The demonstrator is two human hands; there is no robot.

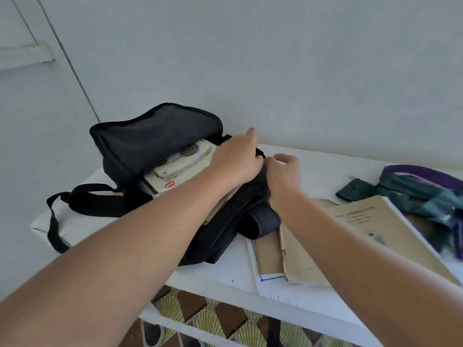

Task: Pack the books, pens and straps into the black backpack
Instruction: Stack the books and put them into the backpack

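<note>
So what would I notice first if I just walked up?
Two bare arms reaching to the open black fabric backpack at the white table's left end, the left hand and right hand at its edge. White books poke out; brown paper-covered notebooks lie at right.

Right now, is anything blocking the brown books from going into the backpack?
Partly. Both hands, left and right, are at the black backpack mouth, and white books already fill much of it. Nothing lies between it and the brown books.

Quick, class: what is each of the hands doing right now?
Left hand: grips the black backpack at its opening edge.
Right hand: also grips the backpack's edge, fingers curled.
</note>
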